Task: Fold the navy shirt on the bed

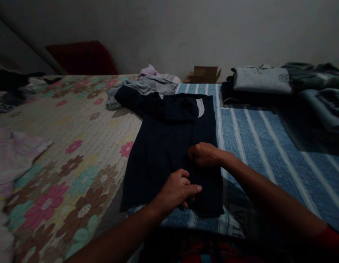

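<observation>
Wall (202, 33): dim, grey; your view darkens at its corners.
Dark garment (164, 146): nearly black, folds hard for you to see.
Bed (62, 120): shadowed toward right edge.

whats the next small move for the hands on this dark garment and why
Probably smooth the cloth flat just above the right hand: a faint crease runs up the dark garment from near its curled fingers, and the left hand is close by, over the lower part.
</observation>
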The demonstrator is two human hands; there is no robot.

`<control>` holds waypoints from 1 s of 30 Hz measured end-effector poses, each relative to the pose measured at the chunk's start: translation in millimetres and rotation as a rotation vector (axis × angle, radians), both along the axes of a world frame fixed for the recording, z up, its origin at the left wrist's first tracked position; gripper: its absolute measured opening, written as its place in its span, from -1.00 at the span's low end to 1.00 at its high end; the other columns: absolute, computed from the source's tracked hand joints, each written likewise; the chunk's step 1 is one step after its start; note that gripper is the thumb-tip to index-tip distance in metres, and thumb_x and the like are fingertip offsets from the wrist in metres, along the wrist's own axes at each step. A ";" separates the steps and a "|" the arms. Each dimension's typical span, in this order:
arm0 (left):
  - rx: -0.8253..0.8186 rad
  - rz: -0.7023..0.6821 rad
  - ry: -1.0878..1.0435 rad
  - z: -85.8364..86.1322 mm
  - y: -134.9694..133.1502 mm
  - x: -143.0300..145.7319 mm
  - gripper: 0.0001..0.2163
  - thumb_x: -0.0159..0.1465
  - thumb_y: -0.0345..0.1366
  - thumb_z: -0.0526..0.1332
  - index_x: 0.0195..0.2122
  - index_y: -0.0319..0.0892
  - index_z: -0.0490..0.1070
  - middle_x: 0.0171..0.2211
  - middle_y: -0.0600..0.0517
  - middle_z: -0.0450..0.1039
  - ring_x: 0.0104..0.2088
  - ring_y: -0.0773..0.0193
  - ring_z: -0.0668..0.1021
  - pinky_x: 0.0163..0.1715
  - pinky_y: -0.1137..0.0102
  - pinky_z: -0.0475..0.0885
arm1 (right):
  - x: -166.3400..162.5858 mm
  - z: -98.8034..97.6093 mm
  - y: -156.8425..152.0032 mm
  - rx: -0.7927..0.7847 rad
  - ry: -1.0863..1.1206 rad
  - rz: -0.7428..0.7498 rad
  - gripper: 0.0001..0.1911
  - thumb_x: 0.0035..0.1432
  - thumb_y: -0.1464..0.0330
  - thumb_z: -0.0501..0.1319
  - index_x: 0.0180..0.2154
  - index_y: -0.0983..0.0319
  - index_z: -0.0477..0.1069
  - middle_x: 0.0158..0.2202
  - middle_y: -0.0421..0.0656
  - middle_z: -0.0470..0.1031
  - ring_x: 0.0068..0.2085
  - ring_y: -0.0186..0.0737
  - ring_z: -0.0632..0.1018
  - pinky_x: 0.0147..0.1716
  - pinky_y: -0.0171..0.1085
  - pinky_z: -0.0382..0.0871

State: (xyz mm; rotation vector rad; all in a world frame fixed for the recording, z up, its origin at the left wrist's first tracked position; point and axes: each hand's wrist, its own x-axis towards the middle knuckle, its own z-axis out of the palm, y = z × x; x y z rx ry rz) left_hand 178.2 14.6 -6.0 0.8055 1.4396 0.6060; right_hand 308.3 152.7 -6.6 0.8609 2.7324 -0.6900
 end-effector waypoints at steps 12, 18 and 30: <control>0.018 0.032 0.048 -8.6 3.3 6.3 -0.77 -0.05 -0.43 0.25 -0.42 -0.17 0.18 -0.67 0.29 0.13 -0.74 0.51 0.28 -0.77 0.58 0.24 | 5.1 -4.0 -8.6 0.049 0.060 -0.081 -0.74 -0.02 0.49 0.05 -0.25 0.19 0.38 -0.34 -0.17 0.49 -0.36 -0.26 0.47 -0.48 -0.36 0.09; 0.023 0.026 0.050 -5.3 7.4 6.3 -0.77 -0.07 -0.47 0.21 -0.56 -0.15 0.10 -0.72 0.28 0.10 -0.75 0.52 0.24 -0.79 0.60 0.18 | 7.9 -6.1 -16.4 0.101 0.079 -0.146 -0.73 0.02 0.49 0.03 -0.23 0.19 0.37 -0.37 -0.15 0.50 -0.37 -0.24 0.48 -0.48 -0.34 0.07; 0.024 -0.059 0.014 -10.1 1.6 -1.6 -0.67 0.04 -0.43 0.22 -0.18 -0.19 0.14 -0.63 0.26 0.23 -0.73 0.46 0.33 -0.75 0.55 0.28 | 34.2 -28.0 -48.8 0.273 0.576 -0.171 -0.75 0.17 0.44 -0.01 -0.16 0.29 0.36 -0.38 -0.10 0.48 -0.38 -0.26 0.46 -0.40 -0.31 0.24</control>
